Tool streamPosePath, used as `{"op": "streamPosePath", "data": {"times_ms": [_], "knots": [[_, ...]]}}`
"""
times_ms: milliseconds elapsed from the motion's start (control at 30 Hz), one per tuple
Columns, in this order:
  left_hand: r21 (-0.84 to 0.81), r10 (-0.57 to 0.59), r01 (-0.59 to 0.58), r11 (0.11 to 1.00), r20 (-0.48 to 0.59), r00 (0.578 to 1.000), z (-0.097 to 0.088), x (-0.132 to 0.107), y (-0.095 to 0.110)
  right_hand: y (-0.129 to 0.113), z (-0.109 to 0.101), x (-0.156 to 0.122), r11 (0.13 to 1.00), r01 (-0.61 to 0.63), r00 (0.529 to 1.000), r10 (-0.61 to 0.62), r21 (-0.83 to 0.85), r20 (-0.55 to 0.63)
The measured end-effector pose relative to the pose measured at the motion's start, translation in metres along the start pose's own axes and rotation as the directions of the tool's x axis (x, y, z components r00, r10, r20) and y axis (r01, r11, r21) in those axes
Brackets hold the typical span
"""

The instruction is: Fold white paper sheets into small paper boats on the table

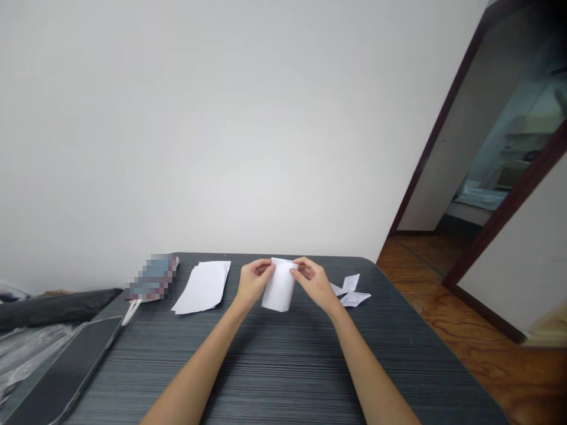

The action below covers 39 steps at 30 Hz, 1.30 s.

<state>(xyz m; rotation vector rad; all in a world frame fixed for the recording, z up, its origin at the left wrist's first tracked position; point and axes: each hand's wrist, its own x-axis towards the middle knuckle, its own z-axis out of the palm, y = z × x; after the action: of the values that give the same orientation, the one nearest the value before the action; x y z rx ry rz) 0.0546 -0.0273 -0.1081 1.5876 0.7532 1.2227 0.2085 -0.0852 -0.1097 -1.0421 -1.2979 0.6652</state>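
Between my two hands a white sheet of paper is held up above the dark table, bent over with its lower part curving toward me. My left hand pinches its upper left corner between thumb and fingers. At the upper right corner, my right hand grips the paper the same way. Just beyond my right wrist lie several small folded paper pieces, partly hidden by that hand. A stack of white paper sheets rests on the table to the left of my left hand.
The dark wood-grain table stands against a white wall. At its left edge lie a dark flat device, a blurred-out packet with white strips, and a black bundle. A doorway opens on the right above a wooden floor.
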Motion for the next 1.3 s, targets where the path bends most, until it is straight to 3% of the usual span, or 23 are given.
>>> {"op": "streamPosePath", "data": {"times_ms": [167,467,933,1300], "knots": [[-0.038,0.027,-0.027,0.999,0.005,1.0,0.002,-0.006,0.004,0.012,0.006,0.0,0.988,0.021,0.996,-0.033,-0.15,-0.077],[-0.057,-0.037,0.035,0.998,-0.025,0.999,0.002,-0.009,0.005,0.009,0.004,-0.003,0.97,0.053,0.994,-0.073,-0.238,-0.078],[-0.101,-0.086,0.093,0.99,0.071,0.994,-0.003,-0.01,0.006,0.008,0.001,-0.003,0.982,0.001,0.998,-0.013,-0.187,-0.061],[-0.094,-0.096,0.103,0.99,0.073,0.993,-0.004,-0.009,0.005,0.006,0.002,-0.003,0.993,-0.055,0.998,0.051,-0.103,-0.035]]}}
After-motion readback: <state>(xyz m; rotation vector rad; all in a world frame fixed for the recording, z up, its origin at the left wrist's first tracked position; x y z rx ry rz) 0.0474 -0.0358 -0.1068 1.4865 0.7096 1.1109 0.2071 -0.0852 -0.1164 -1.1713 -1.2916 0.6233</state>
